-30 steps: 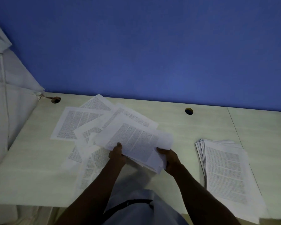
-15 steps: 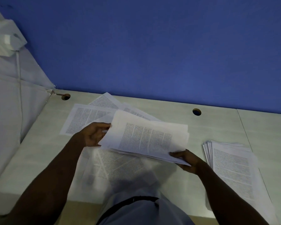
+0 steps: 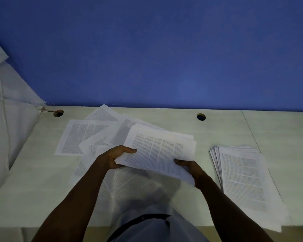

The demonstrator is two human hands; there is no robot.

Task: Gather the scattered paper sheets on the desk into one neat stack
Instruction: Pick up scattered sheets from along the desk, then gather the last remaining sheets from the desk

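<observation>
I hold a bundle of printed sheets (image 3: 157, 151) above the middle of the desk (image 3: 33, 189). My left hand (image 3: 115, 157) grips its left edge, thumb on top. At the near right corner my right hand (image 3: 189, 167) grips the bundle, thumb on top. Several loose printed sheets (image 3: 80, 135) lie scattered on the desk behind and left of the bundle, overlapping one another. More sheets (image 3: 129, 186) lie flat under the bundle near the front edge. A fanned stack of sheets (image 3: 243, 179) lies on the right side of the desk.
A blue wall (image 3: 164, 58) rises behind the desk. Two round cable holes, one at the left (image 3: 58, 113) and one at the middle (image 3: 201, 117), sit near the back edge. White fabric (image 3: 7, 119) with a cord hangs at the left.
My left hand has come back from the far left to the bundle's near left edge. The bundle has been squared up a little and stays between both hands.
</observation>
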